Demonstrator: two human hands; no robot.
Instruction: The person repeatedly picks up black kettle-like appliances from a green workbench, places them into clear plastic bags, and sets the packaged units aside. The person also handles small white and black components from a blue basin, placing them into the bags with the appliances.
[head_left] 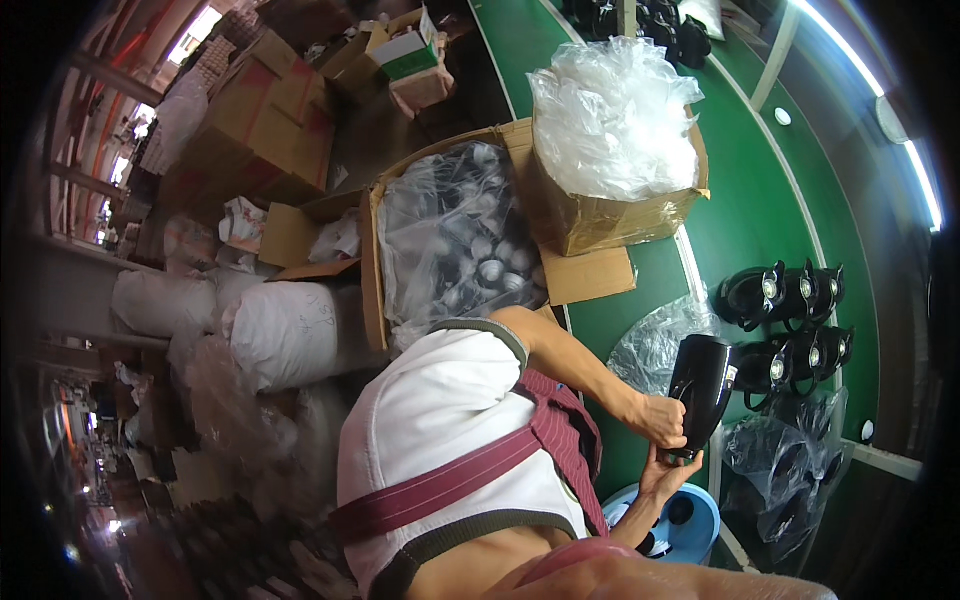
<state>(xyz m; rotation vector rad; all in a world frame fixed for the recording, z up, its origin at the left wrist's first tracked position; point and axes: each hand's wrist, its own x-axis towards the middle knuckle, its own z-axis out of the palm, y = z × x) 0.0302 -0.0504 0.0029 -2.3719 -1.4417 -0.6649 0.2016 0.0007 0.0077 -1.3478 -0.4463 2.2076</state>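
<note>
Head view: glossy black housing (pixel 703 388) sits between both hands' fingers. Left hand (pixel 660 421) is fisted against its side, contents hidden; right hand (pixel 666 479) grips its base. Slick shell could slip if that loosens, maybe hitting blue basin (pixel 706 532) near right fingers.

We note handwritten dark marks (pixel 322 320) on bulging wht. sack (pixel 275 345), approx. sideways to view, not clearly legible. We also log sm. wht. label (pixel 731 377) on glossy blk. jug-like housing (pixel 700 390); its print, if any, is too sm. for us to read.
</note>
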